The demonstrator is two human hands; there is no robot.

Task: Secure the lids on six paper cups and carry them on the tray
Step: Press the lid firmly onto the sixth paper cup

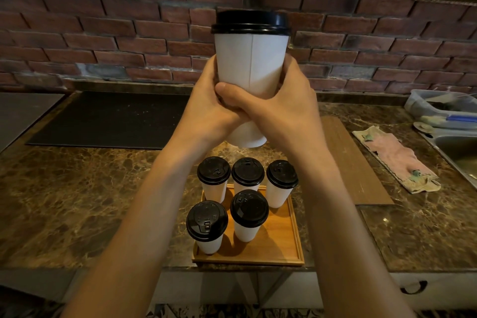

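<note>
A white paper cup (250, 59) with a black lid (250, 22) on it is held upright, high above the counter. My left hand (209, 100) and my right hand (289, 106) both grip its lower half, the thumbs overlapping in front. Below, a wooden tray (281, 245) near the counter's front edge carries several white cups with black lids: three in the back row (247, 173) and two in the front row (207, 222). The tray's front right corner is bare.
A wooden board (353, 162) lies right of the tray, then a pink cloth (397, 160), a sink (459, 150) and a plastic container (438, 106). A black mat (108, 119) lies at the back left. A brick wall stands behind the marble counter (77, 201).
</note>
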